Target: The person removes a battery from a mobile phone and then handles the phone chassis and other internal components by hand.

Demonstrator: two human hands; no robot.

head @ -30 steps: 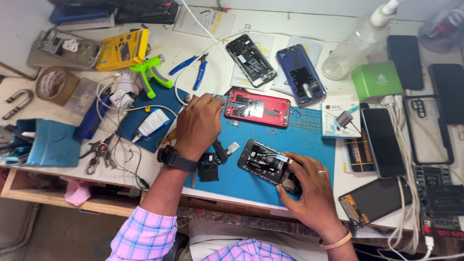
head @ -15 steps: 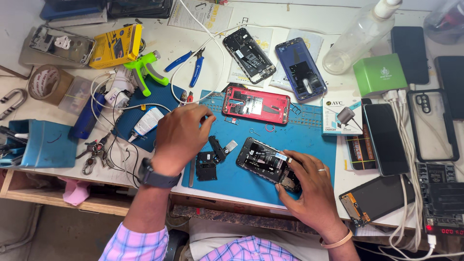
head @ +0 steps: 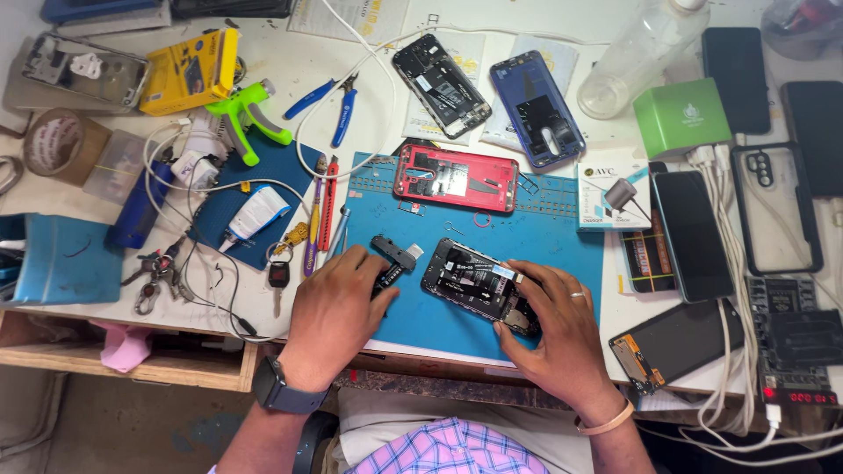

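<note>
Hands rest near the front edge of a blue mat (head: 562, 290) on the tabletop (head: 615, 123). The left hand (head: 334, 320) lies palm down on the near left part of the mat. Its fingers (head: 373, 263) curl onto a small black part (head: 392, 256), but I cannot tell if they pinch it or only touch it. The right hand (head: 558, 329) has its grip closed on the right end of an open phone (head: 479, 288). This phone lies flat on the mat, a bit tilted, with its back off and its insides showing. It sits between the two hands, just right of the small black part.

Farther back on the mat lies a red phone frame (head: 457, 178). Two more open phones, a black one (head: 441, 85) and a blue one (head: 537, 107), lie beyond it on the tabletop. Blue pliers (head: 338, 101) and a green tool (head: 246, 114) lie to the far left. A yellow box (head: 189, 70) sits beyond them. A green box (head: 681, 117) and a clear bottle (head: 641, 53) stand to the far right. A bunch of keys (head: 158, 272) lies near the left edge.
</note>
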